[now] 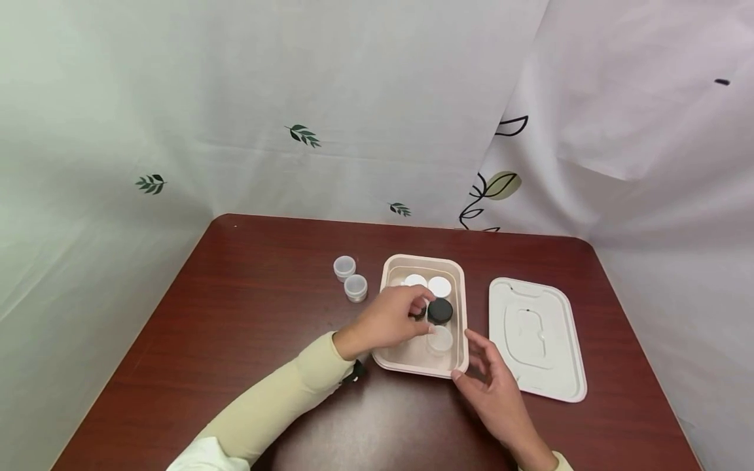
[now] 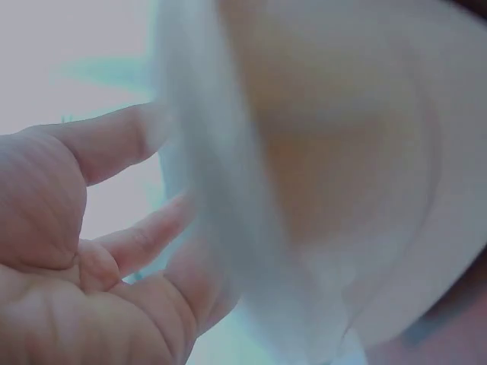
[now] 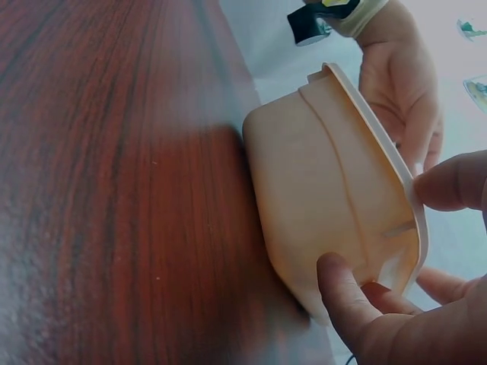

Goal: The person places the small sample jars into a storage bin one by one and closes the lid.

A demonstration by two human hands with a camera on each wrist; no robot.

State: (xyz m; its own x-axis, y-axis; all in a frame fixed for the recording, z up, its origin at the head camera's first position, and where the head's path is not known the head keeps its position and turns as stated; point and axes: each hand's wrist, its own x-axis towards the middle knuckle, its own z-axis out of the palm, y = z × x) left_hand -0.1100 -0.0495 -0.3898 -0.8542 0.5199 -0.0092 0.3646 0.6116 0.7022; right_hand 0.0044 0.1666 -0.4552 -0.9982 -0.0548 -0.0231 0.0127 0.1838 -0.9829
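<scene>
A beige container (image 1: 424,260) stands on the dark red table (image 1: 247,294). Inside it are two white-lidded jars (image 1: 439,286), a black-lidded jar (image 1: 440,311) and a clear jar (image 1: 440,339). My left hand (image 1: 421,311) reaches into the container, its fingers curled round a small dark jar (image 1: 419,314) that is mostly hidden. My right hand (image 1: 465,356) holds the container's near right corner. In the right wrist view its thumb (image 3: 342,289) lies on the container's wall (image 3: 319,175) and a fingertip (image 3: 449,182) on the rim. The left wrist view is blurred; it shows my palm (image 2: 91,251) beside the container (image 2: 342,152).
The container's white lid (image 1: 538,337) lies flat to the right of it. Two small clear jars (image 1: 344,267) (image 1: 356,287) stand on the table just left of the container. White cloth with leaf prints hangs round the table's back and sides.
</scene>
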